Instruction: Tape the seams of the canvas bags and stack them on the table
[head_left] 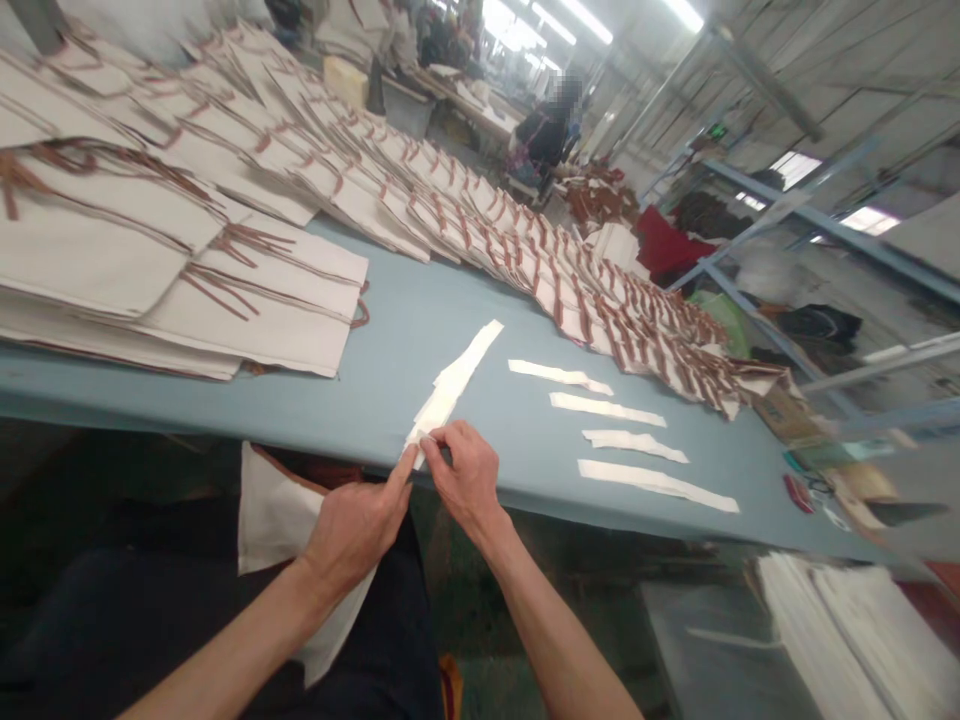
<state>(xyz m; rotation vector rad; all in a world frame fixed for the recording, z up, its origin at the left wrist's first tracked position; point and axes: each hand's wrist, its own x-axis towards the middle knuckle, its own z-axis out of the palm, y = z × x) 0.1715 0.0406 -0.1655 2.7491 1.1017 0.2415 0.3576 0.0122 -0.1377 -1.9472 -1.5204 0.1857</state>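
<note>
A bunch of overlapping cream fabric strips [459,375] lies slantwise on the blue-green table, its lower end at the front edge. My right hand [466,475] pinches that end between thumb and bent index finger. From the left, my left hand [360,530] meets the same end, its index fingertip on the strips and the other fingers curled; what lies under them is hidden. Below my left hand a cream cloth panel [274,510] with a brown edge hangs over my lap. Several separate cream strips [607,409] lie spaced apart to the right.
Stacked cream cloth pieces with brown ties [97,240] cover the table's left side. A long row of overlapping brown-trimmed pieces [480,220] runs along the far edge. Scissors [817,485] and a red object [798,493] lie at the right end. A person [544,140] sits farther back.
</note>
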